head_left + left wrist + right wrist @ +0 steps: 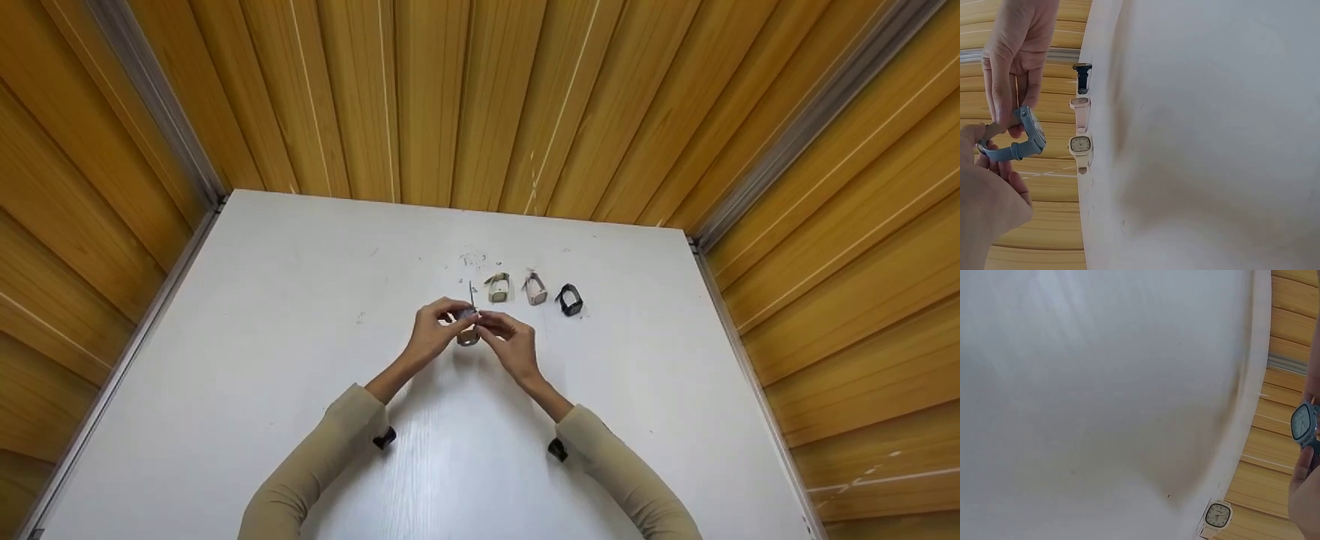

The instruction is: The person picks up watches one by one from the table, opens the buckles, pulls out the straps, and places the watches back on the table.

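Both hands hold a blue-grey wristwatch [468, 339] above the white table. Its strap bends round into a loop, and the squarish face shows in the right wrist view [1301, 423]. My left hand [429, 331] grips the strap; in the left wrist view its fingers lie round the strap's far part. With thumb and fingers, my right hand [516, 349] pinches the strap close to the case. Fingers partly hide the strap ends. Just beyond the hands lie a cream watch [1080, 144], a pink watch [1081, 112] and a black watch [1082, 77] in a row.
The white table [300, 300] reaches back to a wood-patterned wall [427, 105], with similar panels at both sides. Grey metal posts [161, 97] mark the corners. Small dark marks [472, 259] dot the tabletop behind the watches.
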### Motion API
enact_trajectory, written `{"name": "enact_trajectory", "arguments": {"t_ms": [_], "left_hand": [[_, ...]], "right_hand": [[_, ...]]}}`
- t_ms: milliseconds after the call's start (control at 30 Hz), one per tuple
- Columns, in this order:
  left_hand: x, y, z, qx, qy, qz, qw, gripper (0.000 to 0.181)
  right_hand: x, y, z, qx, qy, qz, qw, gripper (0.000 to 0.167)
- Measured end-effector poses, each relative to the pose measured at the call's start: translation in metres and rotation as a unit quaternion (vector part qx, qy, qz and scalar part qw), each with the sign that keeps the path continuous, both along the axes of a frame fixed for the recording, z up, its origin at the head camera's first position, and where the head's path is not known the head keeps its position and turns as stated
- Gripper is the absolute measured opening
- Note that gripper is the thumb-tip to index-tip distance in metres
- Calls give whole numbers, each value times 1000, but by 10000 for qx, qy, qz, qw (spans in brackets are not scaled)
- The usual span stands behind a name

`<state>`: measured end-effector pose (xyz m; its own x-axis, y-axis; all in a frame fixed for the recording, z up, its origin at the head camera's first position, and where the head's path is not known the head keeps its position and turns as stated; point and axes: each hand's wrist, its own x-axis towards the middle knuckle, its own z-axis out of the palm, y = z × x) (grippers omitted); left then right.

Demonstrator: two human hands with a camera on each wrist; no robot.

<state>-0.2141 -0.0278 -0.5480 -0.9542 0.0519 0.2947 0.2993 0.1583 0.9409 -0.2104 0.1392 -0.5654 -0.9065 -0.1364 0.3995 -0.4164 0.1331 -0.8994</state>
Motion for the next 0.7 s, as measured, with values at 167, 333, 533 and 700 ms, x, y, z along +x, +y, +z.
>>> {"name": "enact_trajectory", "arguments": {"t_ms": [167,333,533,700], "left_hand": [[-5,-4,-10,-103,14,-83,9999,21],[-18,-6,-33,-155,16,-98,9998,22],[-20,-10,-35,-70,-50,-143,9999,16],[-21,-12,-33,-16,-125,-247,9996,16]], "right_hand": [[-3,0,-6,-116,19,33,9999,29],[2,0,-1,51,140,2,9999,29],[1,0,-3,-7,122,35,9999,34],[2,-1,-2,72,201,5,9998,30]]}}
